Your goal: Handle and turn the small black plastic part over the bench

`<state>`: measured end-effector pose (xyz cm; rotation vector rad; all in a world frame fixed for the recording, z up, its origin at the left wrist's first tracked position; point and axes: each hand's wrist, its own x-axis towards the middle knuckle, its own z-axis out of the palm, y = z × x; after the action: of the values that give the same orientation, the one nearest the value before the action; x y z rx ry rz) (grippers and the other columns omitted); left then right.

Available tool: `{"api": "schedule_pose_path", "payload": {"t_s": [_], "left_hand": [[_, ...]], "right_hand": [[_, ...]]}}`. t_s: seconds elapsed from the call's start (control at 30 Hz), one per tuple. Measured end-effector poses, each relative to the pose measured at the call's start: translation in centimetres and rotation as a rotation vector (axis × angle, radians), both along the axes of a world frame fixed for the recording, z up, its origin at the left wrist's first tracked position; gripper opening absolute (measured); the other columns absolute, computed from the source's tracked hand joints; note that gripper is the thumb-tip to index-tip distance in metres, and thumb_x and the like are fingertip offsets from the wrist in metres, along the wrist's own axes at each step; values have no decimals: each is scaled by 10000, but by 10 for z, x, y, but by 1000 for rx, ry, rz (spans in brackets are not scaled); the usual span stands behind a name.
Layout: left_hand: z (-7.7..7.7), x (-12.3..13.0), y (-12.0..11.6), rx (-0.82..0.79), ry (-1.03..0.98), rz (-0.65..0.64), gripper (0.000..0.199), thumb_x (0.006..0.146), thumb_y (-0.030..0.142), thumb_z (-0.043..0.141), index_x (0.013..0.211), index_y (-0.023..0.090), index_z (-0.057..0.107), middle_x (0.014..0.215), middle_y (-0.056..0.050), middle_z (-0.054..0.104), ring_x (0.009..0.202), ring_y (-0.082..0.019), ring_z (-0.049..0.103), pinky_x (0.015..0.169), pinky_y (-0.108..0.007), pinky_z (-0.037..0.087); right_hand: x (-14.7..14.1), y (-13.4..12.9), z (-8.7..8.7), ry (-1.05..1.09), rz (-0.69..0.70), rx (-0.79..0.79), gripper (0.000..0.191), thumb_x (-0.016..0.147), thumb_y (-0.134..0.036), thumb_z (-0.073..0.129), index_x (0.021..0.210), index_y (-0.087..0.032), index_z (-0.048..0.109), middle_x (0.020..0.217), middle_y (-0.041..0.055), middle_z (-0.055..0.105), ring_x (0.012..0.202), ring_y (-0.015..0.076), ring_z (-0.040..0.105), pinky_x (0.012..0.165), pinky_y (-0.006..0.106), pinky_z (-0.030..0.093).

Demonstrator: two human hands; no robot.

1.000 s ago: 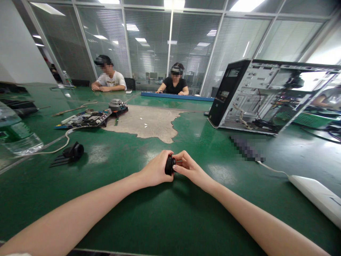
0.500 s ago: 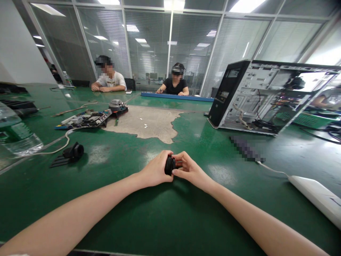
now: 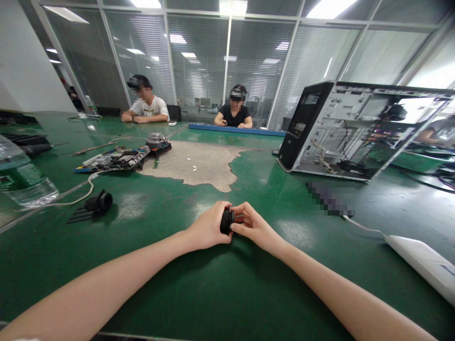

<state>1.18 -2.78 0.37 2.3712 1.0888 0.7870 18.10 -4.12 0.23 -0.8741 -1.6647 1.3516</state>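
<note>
Between my two hands, a small black round part [image 3: 226, 221], of a kind I cannot make out, is held just above the green table [image 3: 227, 289]. My left hand [image 3: 209, 225] wraps round its left side, thumb below and fingers over the top. From the right, the fingertips and thumb of my right hand [image 3: 254, 225] pinch its narrower end. Some of the part is hidden by my fingers. To the left lies a black plastic piece [image 3: 101, 202] with a round ring and several thin prongs.
An open computer case [image 3: 305, 128] stands at the right, with a white power strip [image 3: 419, 260] nearer me. Circuit boards [image 3: 113, 158] and a plastic bottle [image 3: 24, 177] are at the left. Two people [image 3: 149, 108] sit across the table behind a blue bar [image 3: 236, 129].
My hands keep nearly the same grip on the black part. Across the table, the hand of the person in black has come down and inward.
</note>
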Motion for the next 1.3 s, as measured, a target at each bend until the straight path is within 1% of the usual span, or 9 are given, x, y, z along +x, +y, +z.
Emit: {"api": "schedule_pose_path", "payload": {"t_s": [0.1,0.27,0.4,0.57,0.7,0.83,1.0,1.2,1.3], "left_hand": [[1,0,0,-12,8,1,638,560,219,625,1135,167,354,1076,-75,490,932,-224,508,799,-343,421],[2,1,-1,1,0,2,576,603,248,603,1120,168,363,1052,-71,498,910,-215,515,784,-337,427],[1,1,0,5,-3,4,578,599,248,608,1118,172,364,1048,-69,501,909,-217,516,784,-338,427],[1,0,0,-5,4,1,608,578,235,618,1126,172,361,1061,-70,496,920,-221,513,788,-341,425],[2,0,0,-10,11,-5,626,568,223,621,1133,171,355,1070,-72,493,923,-221,511,790,-340,425],[1,1,0,10,5,1,580,606,253,600,1126,164,359,1051,-75,498,905,-218,517,777,-339,429],[1,1,0,13,-7,-1,575,605,243,603,1122,174,361,1056,-70,494,919,-217,512,790,-337,424],[1,1,0,-3,-3,-7,612,577,221,616,1128,174,355,1065,-68,490,924,-215,507,793,-335,422],[0,0,0,-7,-1,-7,620,568,210,618,1128,174,355,1060,-65,493,918,-213,509,786,-333,424]], "right_hand": [[1,-2,2,11,23,-4,366,665,-281,667,930,-229,420,944,5,508,845,132,536,780,322,433],[-2,-2,3,11,-39,-25,241,736,-353,578,881,-219,439,865,0,520,817,137,539,741,314,437],[-4,0,1,-5,-70,-35,282,738,-349,574,946,-218,437,908,19,517,832,144,534,742,324,438],[-1,0,1,9,-8,-30,309,704,-297,624,930,-218,429,906,10,507,855,141,536,802,338,418],[1,-1,3,30,26,-23,355,667,-270,665,918,-233,415,900,-6,502,833,129,536,787,328,425],[-1,-1,1,37,-19,-27,241,733,-343,588,874,-223,434,854,-5,512,823,136,537,754,324,434],[-3,1,-1,9,-60,-29,266,748,-351,563,945,-226,435,907,14,518,832,146,537,745,331,440],[-1,-1,3,19,4,-26,327,693,-283,635,936,-223,425,903,3,500,869,140,530,808,334,415],[0,-2,5,28,22,-33,350,671,-274,658,919,-232,414,911,-5,491,860,134,529,788,322,420]]}}
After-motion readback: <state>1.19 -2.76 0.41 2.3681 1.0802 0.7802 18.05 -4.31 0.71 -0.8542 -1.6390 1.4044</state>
